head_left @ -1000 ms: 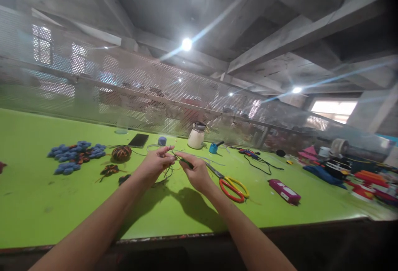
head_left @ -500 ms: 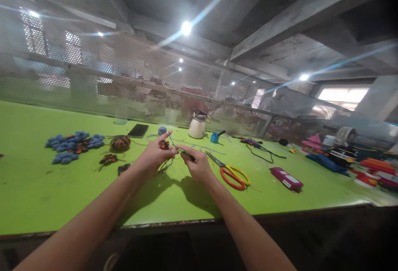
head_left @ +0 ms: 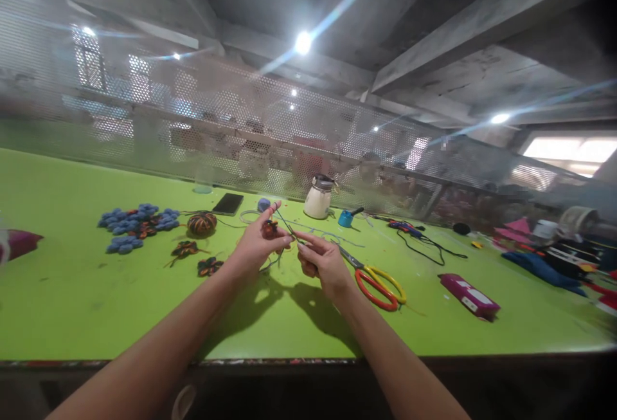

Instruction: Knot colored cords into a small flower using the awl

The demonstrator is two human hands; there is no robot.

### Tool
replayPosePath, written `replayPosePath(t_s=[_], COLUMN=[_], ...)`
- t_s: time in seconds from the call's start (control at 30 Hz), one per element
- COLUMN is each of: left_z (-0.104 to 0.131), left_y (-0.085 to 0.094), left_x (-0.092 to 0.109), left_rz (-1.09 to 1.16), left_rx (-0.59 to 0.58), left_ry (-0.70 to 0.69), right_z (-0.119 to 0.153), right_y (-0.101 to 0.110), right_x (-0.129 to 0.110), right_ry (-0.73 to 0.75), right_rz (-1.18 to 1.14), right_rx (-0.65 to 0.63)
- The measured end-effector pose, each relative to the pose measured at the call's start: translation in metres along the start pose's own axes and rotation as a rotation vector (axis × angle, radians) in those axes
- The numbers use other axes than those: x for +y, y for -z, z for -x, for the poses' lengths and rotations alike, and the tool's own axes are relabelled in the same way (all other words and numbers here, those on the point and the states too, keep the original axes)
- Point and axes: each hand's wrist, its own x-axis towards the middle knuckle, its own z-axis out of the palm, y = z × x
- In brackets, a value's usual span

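Note:
My left hand (head_left: 255, 240) pinches a small dark-and-orange crochet piece (head_left: 270, 229), with a strand of dark yarn (head_left: 284, 219) running over its raised index finger. My right hand (head_left: 324, 260) is closed on a thin crochet hook (head_left: 299, 240), whose tip meets the work at my left fingertips. Most of the hook is hidden by my fingers. Left of my hands lie two dark crocheted flowers, one near (head_left: 209, 267) and one farther out (head_left: 186, 249), and a striped orange-and-black yarn ball (head_left: 201, 223). Scissors (head_left: 376, 282) with red and yellow handles rest beside my right hand.
Blue crocheted flowers (head_left: 126, 222) are piled at the left, near a phone (head_left: 228, 204). Behind my hands stand a cream jar (head_left: 318, 199) and a small blue pot (head_left: 345, 218). A purple packet (head_left: 470, 296) and a black cord (head_left: 438, 253) lie to the right on the green table (head_left: 159, 317).
The view has turned a little left, so things sit farther right in the picture. My right hand has tilted, and the hook's green handle no longer shows. Both hands keep their hold.

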Motion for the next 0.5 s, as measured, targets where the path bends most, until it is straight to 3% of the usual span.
replayPosePath(t_s=[0.23, 0.5], left_z=[0.003, -0.009], left_y=[-0.004, 0.007], left_x=[0.011, 0.000], left_rz=[0.165, 0.193], left_rx=[-0.012, 0.127], left_ry=[0.010, 0.025], right_z=[0.003, 0.005], right_y=[0.000, 0.001], right_x=[-0.007, -0.004], right_ry=[0.132, 0.222], right_rz=[0.113, 0.245], right_rx=[-0.001, -0.064])
